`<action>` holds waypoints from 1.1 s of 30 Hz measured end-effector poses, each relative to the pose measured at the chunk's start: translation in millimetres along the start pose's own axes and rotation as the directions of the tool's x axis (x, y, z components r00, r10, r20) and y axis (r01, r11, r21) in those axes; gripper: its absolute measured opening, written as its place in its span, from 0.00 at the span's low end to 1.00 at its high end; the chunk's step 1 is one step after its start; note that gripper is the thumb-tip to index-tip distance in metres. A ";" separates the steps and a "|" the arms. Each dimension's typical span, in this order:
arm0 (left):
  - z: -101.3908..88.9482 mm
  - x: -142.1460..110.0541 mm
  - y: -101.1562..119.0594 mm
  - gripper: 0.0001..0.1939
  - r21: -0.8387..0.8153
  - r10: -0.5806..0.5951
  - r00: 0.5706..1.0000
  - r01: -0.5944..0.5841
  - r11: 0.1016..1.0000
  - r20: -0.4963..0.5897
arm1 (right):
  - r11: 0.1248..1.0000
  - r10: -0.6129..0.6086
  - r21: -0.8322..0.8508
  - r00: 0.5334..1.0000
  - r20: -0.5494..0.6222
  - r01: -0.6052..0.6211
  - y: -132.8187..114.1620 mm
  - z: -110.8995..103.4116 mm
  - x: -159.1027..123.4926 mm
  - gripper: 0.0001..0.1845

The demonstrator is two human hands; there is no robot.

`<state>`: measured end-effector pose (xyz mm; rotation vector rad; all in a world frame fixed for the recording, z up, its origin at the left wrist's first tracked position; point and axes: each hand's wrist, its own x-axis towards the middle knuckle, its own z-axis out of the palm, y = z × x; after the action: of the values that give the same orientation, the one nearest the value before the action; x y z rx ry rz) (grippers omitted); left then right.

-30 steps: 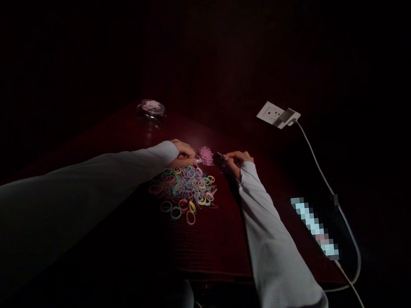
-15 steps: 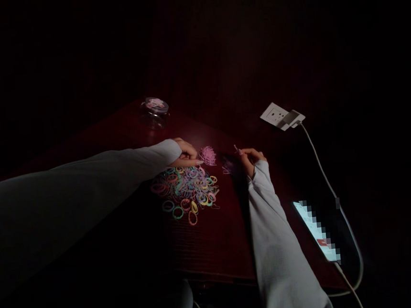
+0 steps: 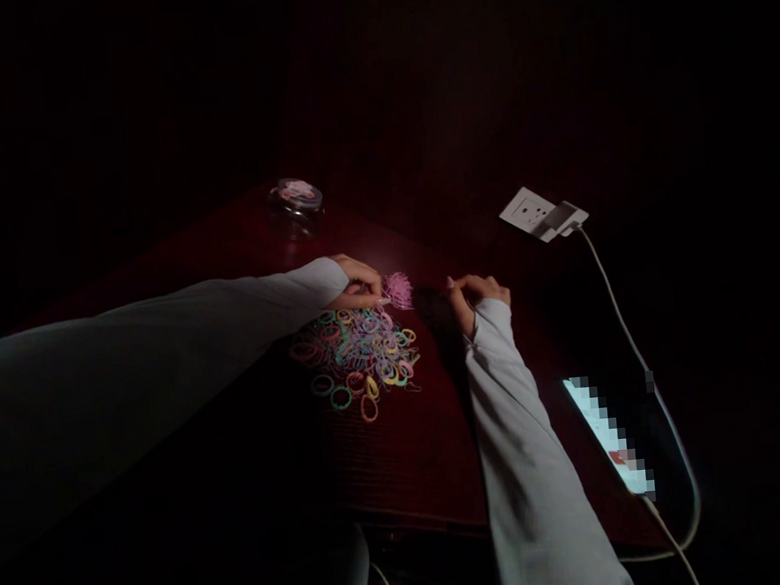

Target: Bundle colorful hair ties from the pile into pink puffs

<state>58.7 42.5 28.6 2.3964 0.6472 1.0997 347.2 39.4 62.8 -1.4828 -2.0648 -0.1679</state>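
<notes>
On the dark red table a heap of coloured hair ties (image 3: 368, 354) is spread out, mixing braided rings and thin elastic bands. Just beyond it sits a small pile of pink elastic bands (image 3: 399, 288). My left hand (image 3: 360, 283) reaches over the heap's far edge, fingers curled together beside the pink pile; whatever they pinch is too small to see. To the right of the pile, my right hand (image 3: 481, 297) is raised with thumb and finger pressed together. Dimness hides what, if anything, lies between them.
A clear jar with a patterned lid (image 3: 298, 194) stands at the back left. On the right are a wall socket with a charger (image 3: 539, 214), its white cable (image 3: 621, 318) and a lit phone (image 3: 599, 424). The table's near edge (image 3: 416, 513) is in shadow.
My right hand has turned slightly, and the pink strand at its fingertips no longer shows. The purple bands beside it are now lost in shadow. My left hand stays by the pink pile.
</notes>
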 end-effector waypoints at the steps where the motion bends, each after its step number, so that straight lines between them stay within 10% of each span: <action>1: 0.1 -0.2 0.1 0.16 0.000 0.004 1.000 -0.004 1.000 -0.009 | 0.999 -0.046 0.022 0.999 -0.016 0.046 -12.6 4.1 -3.0 0.24; 7: -0.7 -1.6 -0.8 0.14 0.009 -0.005 0.999 0.005 1.000 -0.045 | 0.945 -0.316 0.128 0.940 0.128 0.300 -59.0 13.6 -19.7 0.17; 17: -1.6 -0.9 0.5 0.16 0.026 -0.032 0.999 0.033 0.999 -0.030 | 0.929 -0.365 0.120 0.919 0.146 0.350 -55.4 11.9 -18.9 0.13; 25: -10.8 -1.5 10.2 0.19 0.075 -0.131 0.991 0.131 0.989 -0.001 | 0.958 0.120 -0.243 0.983 -0.137 -0.150 7.4 -27.9 -3.6 0.18; 33: -9.5 -1.3 8.4 0.20 0.121 -0.170 0.985 0.170 0.978 -0.007 | 0.854 0.307 -0.455 0.951 0.044 -0.254 14.2 -14.1 0.2 0.23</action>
<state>52.5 36.7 38.1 2.3900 0.9237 1.0108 365.3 38.9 71.2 -2.0998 -1.9473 -0.4753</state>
